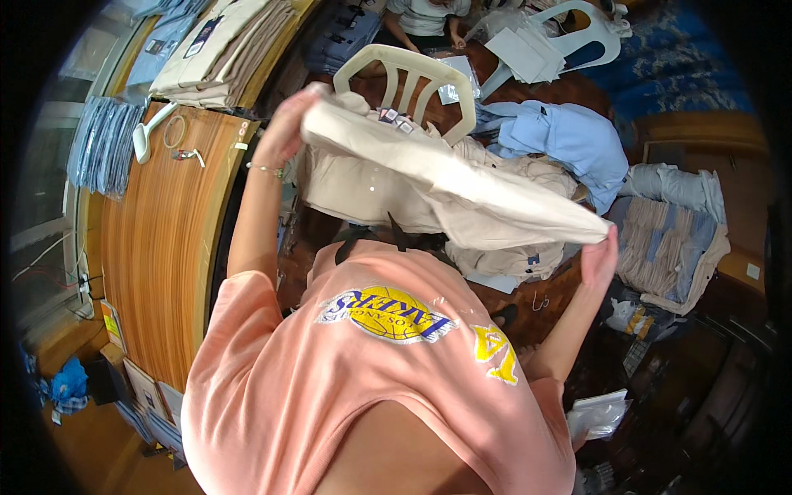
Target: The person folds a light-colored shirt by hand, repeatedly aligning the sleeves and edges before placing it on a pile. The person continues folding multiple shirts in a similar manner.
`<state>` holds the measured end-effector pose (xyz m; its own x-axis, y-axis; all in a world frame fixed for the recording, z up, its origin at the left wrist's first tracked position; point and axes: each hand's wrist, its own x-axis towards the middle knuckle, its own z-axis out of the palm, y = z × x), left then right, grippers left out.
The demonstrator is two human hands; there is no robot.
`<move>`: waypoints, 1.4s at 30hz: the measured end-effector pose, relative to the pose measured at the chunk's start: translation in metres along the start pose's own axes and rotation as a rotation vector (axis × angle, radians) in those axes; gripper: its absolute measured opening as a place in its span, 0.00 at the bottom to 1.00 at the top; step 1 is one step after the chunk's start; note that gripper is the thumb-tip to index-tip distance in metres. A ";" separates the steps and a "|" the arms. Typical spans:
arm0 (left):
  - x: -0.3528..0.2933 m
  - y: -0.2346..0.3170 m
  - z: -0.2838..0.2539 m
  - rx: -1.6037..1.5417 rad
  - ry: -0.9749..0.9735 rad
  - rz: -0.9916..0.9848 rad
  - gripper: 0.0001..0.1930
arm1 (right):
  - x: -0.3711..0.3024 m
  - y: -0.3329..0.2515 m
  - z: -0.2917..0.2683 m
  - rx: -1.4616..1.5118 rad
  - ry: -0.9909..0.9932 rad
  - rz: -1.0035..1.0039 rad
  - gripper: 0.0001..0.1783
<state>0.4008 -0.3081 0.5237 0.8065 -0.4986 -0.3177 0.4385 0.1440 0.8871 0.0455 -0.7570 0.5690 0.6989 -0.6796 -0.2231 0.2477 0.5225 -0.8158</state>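
A beige garment (462, 183) is stretched in the air between my two hands, slanting down from left to right. Its kind is hard to make out because it is folded over on itself. My left hand (290, 124) is closed on its upper left end. At the lower right end, my right hand (601, 256) grips a corner of the cloth. Under the garment lie more beige clothes (351, 194), some with dark labels. They cover much of a cream plastic chair (375, 56), whose back shows beyond them.
Light blue clothes (569, 140) are heaped to the right, near a bag of folded garments (660, 239). On my left stands a wooden cabinet (165, 247) with a white handheld scanner (148, 136). Beige stacks (223, 49) lie beyond. Another person (425, 21) sits at the far side.
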 end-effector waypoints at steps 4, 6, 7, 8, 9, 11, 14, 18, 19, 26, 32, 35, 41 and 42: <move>0.009 0.034 -0.041 -0.151 0.095 0.158 0.14 | 0.015 0.038 0.065 0.010 -0.023 0.043 0.16; 0.048 0.021 -0.076 -0.058 0.182 0.168 0.12 | 0.043 0.075 0.081 -0.174 0.060 -0.016 0.13; 0.069 0.017 -0.087 -0.026 0.209 0.185 0.11 | 0.064 0.088 0.072 -0.226 0.116 -0.055 0.12; 0.087 0.015 -0.097 0.012 0.239 0.203 0.11 | 0.085 0.099 0.063 -0.274 0.171 -0.087 0.12; 0.099 0.017 -0.112 -0.042 0.331 0.254 0.10 | 0.098 0.110 0.072 -0.406 0.246 -0.167 0.12; 0.098 0.024 -0.111 -0.058 0.379 0.321 0.12 | 0.106 0.117 0.081 -0.578 0.383 -0.272 0.13; 0.073 0.014 -0.147 -0.076 0.367 0.303 0.15 | 0.091 0.134 0.082 -0.546 0.370 -0.268 0.13; 0.011 -0.053 -0.142 0.019 0.615 0.199 0.17 | 0.053 0.182 0.053 -0.530 0.404 -0.107 0.12; 0.006 -0.071 -0.129 0.107 0.749 0.198 0.15 | 0.047 0.201 0.020 -0.524 0.422 -0.106 0.12; -0.027 -0.244 -0.198 0.776 0.774 -0.039 0.17 | 0.018 0.339 -0.088 -0.976 0.441 0.150 0.14; -0.009 -0.292 -0.169 0.931 0.575 -0.213 0.27 | 0.026 0.319 -0.163 -1.125 0.445 0.048 0.15; 0.033 -0.267 -0.018 0.866 0.098 -0.239 0.26 | 0.039 0.285 -0.233 -1.060 0.597 -0.043 0.13; 0.118 -0.345 0.242 0.950 -0.829 0.039 0.14 | 0.081 0.233 -0.236 -1.485 0.429 0.392 0.19; 0.131 -0.360 0.277 0.970 -0.837 0.051 0.16 | 0.084 0.222 -0.241 -1.350 0.362 0.361 0.20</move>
<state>0.2391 -0.6623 0.2557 0.1647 -0.9448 -0.2832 -0.3379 -0.3238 0.8837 -0.0027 -0.8224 0.2404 0.3296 -0.8156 -0.4756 -0.8571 -0.0471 -0.5130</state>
